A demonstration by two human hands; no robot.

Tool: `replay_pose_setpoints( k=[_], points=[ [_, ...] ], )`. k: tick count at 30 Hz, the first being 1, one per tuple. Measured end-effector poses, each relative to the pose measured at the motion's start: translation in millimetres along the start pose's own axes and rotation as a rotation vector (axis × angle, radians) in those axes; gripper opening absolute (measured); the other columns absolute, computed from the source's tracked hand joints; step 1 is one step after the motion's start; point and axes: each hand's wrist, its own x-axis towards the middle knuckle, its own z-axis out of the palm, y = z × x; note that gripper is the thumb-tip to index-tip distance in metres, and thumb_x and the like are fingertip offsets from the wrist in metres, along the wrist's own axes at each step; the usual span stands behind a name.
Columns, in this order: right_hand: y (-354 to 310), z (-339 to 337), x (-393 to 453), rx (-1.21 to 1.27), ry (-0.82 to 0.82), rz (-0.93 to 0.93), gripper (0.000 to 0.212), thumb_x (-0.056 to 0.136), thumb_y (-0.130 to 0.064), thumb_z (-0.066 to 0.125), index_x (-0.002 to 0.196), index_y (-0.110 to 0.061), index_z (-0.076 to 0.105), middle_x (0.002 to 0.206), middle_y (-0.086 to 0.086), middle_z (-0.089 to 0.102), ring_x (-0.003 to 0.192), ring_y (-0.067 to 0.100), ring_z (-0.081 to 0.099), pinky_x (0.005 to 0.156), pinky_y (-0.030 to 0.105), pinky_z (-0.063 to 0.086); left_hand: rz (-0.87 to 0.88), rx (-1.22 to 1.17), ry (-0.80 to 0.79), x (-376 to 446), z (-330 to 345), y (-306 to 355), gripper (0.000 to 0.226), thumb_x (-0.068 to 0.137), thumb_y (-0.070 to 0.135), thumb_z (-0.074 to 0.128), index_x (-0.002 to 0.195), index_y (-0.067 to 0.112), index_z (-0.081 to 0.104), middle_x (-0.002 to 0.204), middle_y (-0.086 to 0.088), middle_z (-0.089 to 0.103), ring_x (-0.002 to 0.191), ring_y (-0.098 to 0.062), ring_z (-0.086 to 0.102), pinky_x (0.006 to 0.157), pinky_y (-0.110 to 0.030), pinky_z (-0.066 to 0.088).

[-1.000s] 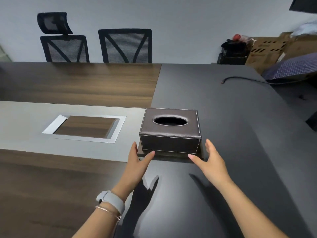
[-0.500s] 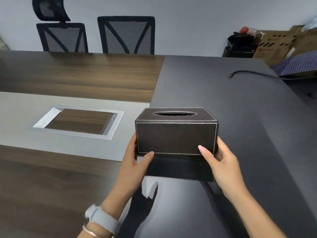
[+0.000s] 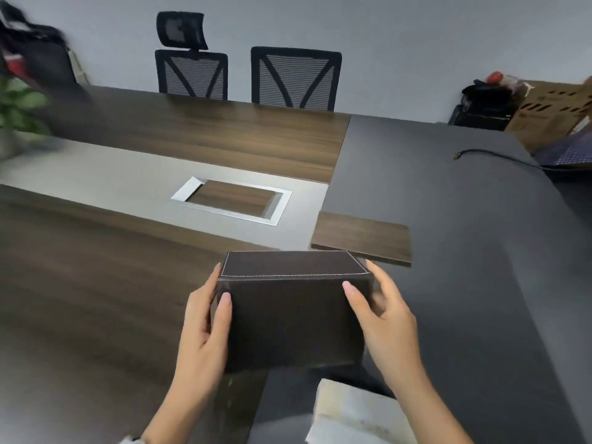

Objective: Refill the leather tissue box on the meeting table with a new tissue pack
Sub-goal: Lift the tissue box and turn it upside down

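Observation:
The dark brown leather tissue box with white stitching is lifted off the table, close to me, tilted so its oval slot is hidden. My left hand grips its left end and my right hand grips its right end. A flat wood-grain base panel lies on the dark table where the box stood. A pale tissue pack lies at the bottom edge, just under my right forearm.
The meeting table has a dark grey end, wood panels and a grey centre strip with a framed cable hatch. A black cable lies far right. Two mesh chairs stand behind. Cardboard boxes and a plant sit at the sides.
Both hands closed on the box, lifted it off its base panel and drew it toward me, tipping it. The base panel now lies bare on the table. The view swung right and down.

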Motion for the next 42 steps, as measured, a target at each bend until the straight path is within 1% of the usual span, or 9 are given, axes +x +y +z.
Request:
replay_pose_setpoints(
  k=[3,7,14,18,22,26,29,36,42],
  points=[
    [-4,37,-37,-0.193,-0.149,0.009,0.058,0.082,-0.048,0.063,0.134,-0.042,0.040,0.120,-0.007,0.065,0.113,0.017,0.060,0.097,0.037,0.049,-0.151,-0.016,0.055,-25,-51,-17,0.040,0.098,0.028,0.041,0.124,0.057,0.040,0.106,0.035,0.049,0.096,0.032,0.043,0.096,-0.015,0.029],
    [2,66,-68,-0.442,-0.404,0.028,0.090,0.074,-0.063,0.061,0.147,-0.039,0.014,0.135,-0.007,0.054,0.126,0.019,0.048,0.099,0.036,0.044,-0.429,-0.062,0.011,-44,-95,-48,0.034,0.097,0.038,0.043,0.121,0.062,0.046,0.124,0.025,0.053,0.122,0.001,0.047,0.112,-0.036,0.031],
    [25,89,-97,-0.805,-0.638,0.078,0.125,0.059,-0.075,0.063,0.151,-0.028,-0.007,0.139,0.005,0.047,0.131,0.026,0.035,0.100,0.037,0.042,-0.694,-0.266,-0.155,-66,-117,-76,0.032,0.101,0.023,0.036,0.118,0.028,0.063,0.110,-0.001,0.073,0.095,-0.017,0.069,0.068,-0.029,0.056],
    [19,89,-97,-1.021,-0.679,0.032,0.130,0.058,-0.083,0.053,0.151,-0.024,-0.014,0.148,0.011,0.034,0.137,0.029,0.026,0.103,0.036,0.035,-0.700,-0.275,-0.187,-62,-120,-84,0.033,0.101,0.027,0.037,0.128,0.028,0.056,0.118,-0.005,0.071,0.106,-0.023,0.067,0.067,-0.028,0.059],
    [22,93,-114,-1.193,-0.639,-0.492,0.121,0.054,-0.095,0.023,0.151,-0.023,0.021,0.160,0.015,0.011,0.147,0.028,0.000,0.117,0.036,0.005,-0.627,-0.315,-0.224,-74,-122,-89,0.038,0.099,0.037,0.036,0.136,0.035,0.047,0.132,0.006,0.062,0.113,-0.010,0.063,0.075,-0.018,0.057],
    [40,105,-132,-1.202,-0.785,-0.817,0.075,0.071,-0.076,0.034,0.118,-0.028,0.067,0.125,0.009,0.067,0.119,0.028,0.059,0.100,0.039,0.040,-0.558,-0.373,-0.195,-94,-120,-96,0.043,0.098,0.043,0.032,0.140,0.041,0.039,0.139,0.013,0.055,0.121,-0.006,0.057,0.101,-0.031,0.047],
    [48,112,-131,-1.269,-0.815,-0.868,0.066,0.077,-0.062,0.032,0.114,-0.024,0.071,0.114,0.010,0.072,0.106,0.028,0.068,0.080,0.034,0.057,-0.531,-0.408,-0.184,-96,-118,-96,0.044,0.098,0.041,0.032,0.142,0.039,0.037,0.142,0.010,0.053,0.125,-0.009,0.054,0.110,-0.040,0.038],
    [64,116,-124,-1.343,-0.718,-1.037,0.078,0.098,-0.040,-0.003,0.117,-0.015,0.069,0.111,0.018,0.072,0.100,0.036,0.069,0.076,0.037,0.059,-0.557,-0.489,-0.160,-97,-117,-101,0.043,0.098,0.037,0.034,0.140,0.041,0.038,0.141,0.011,0.052,0.124,-0.010,0.055,0.110,-0.037,0.038],
    [67,118,-123,-1.375,-0.673,-1.191,0.072,0.099,-0.041,0.005,0.114,-0.014,0.071,0.108,0.018,0.073,0.096,0.036,0.070,0.072,0.037,0.059,-0.568,-0.529,-0.180,-98,-118,-106,0.039,0.097,0.036,0.035,0.134,0.049,0.042,0.134,0.018,0.056,0.114,-0.003,0.062,0.093,-0.026,0.048]
  ],
)
